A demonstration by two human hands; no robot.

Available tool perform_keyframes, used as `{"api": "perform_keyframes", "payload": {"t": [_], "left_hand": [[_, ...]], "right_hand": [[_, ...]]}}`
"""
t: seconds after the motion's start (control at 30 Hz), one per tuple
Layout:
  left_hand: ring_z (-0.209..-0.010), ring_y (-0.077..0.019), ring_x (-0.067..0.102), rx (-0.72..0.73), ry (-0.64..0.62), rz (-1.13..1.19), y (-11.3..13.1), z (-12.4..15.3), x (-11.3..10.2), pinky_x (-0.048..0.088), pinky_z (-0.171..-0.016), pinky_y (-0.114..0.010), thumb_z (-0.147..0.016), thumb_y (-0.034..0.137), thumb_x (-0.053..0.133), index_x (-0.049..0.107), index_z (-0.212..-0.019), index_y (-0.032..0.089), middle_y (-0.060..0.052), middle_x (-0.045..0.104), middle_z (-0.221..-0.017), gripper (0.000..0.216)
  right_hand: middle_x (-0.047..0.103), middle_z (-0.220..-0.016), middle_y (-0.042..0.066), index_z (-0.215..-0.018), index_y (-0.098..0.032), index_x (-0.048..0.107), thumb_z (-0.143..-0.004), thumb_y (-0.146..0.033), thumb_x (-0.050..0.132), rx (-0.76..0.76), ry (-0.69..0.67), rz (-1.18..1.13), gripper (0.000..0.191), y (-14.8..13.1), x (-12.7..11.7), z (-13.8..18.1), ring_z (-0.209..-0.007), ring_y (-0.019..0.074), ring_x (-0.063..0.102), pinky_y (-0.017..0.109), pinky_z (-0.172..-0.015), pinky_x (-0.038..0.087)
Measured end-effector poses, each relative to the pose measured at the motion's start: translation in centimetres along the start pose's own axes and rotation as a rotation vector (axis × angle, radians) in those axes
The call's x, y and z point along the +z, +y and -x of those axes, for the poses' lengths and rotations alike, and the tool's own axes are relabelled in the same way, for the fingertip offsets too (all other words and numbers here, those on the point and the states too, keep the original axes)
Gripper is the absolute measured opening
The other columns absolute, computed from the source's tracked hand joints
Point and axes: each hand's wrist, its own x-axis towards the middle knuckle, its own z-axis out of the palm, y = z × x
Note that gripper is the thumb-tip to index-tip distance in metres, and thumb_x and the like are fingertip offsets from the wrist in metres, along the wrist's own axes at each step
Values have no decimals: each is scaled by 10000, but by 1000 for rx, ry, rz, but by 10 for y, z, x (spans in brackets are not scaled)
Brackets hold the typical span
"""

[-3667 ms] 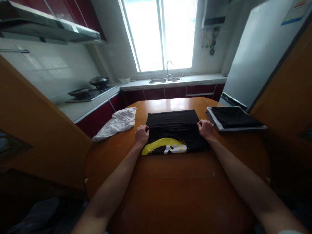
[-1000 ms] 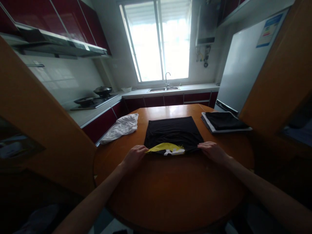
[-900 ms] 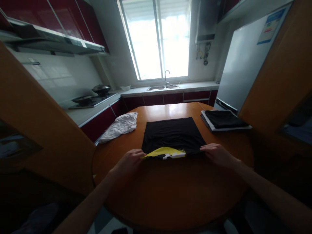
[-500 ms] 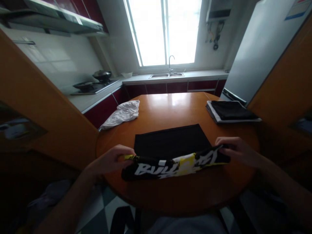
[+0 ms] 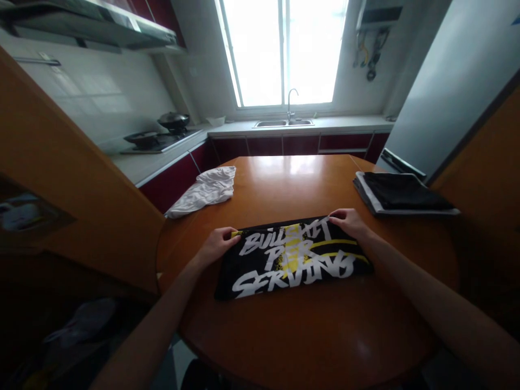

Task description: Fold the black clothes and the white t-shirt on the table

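A folded black garment, perhaps a T-shirt (image 5: 292, 260), lies on the wooden table (image 5: 284, 189) in front of me, with white lettering and yellow streaks on its upper face. My left hand (image 5: 219, 242) pinches its far left corner. At the far right corner, my right hand (image 5: 350, 222) holds the same edge between thumb and fingers. The print shows almost whole, and the layers beneath are mostly covered.
To the right sits a stack of folded clothes (image 5: 410, 192), black on top. A crumpled white cloth (image 5: 207, 189) lies at the left edge. Beyond are a stove (image 5: 162, 142), a sink (image 5: 284, 123) and a fridge (image 5: 447, 81).
Both hands have moved away from me, carrying the printed flap over the plain black part. The garment is now about half as deep, and its lettering lies face up.
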Motion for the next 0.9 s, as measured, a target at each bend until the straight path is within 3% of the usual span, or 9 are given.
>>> {"api": "perform_keyframes", "payload": {"t": [0.2, 0.47, 0.7, 0.8, 0.9], "left_hand": [[-813, -236, 689, 2, 86, -20, -3, -8, -1, 499, -674, -286, -781, 639, 671, 757, -968, 153, -73, 762, -892, 528], [-737, -215, 663, 0, 186, -154, -9, -12, 9, 460, -644, -287, -814, 598, 616, 751, -944, 174, -52, 739, -815, 464], [-833, -235, 658, 70, 259, -350, -16, -17, 13, 497, -748, -324, -858, 499, 606, 716, -917, 185, -73, 698, -887, 338], [-971, -274, 660, 58, 333, -479, -1, -15, 13, 512, -879, -378, -911, 442, 571, 696, -1117, 165, -119, 692, -1039, 367], [-1214, -294, 587, 161, 328, -606, 33, -13, 34, 449, -1052, -421, -982, 370, 474, 617, -1319, 169, -142, 645, -1298, 417]], "right_hand": [[785, -842, 78, -852, -159, 771, -739, -327, 722, -31, 38, 42, 208, 7, -1, -9, -772, 213, 717, 297, -687, 557], [775, -845, 76, -884, -156, 761, -759, -343, 698, -51, 105, 85, 233, 16, 12, -16, -770, 213, 710, 299, -683, 537], [757, -949, 86, -964, -181, 760, -849, -322, 656, -67, 101, 471, 209, 12, 12, -8, -887, 223, 692, 317, -802, 509], [720, -1072, 141, -1047, -160, 746, -889, -305, 615, -85, 154, 685, 252, -3, 15, 1, -1041, 275, 646, 367, -914, 487], [671, -1235, 164, -1181, -147, 707, -952, -264, 496, -230, 140, 731, 333, -28, 36, 13, -1187, 283, 577, 384, -1031, 435]]}}
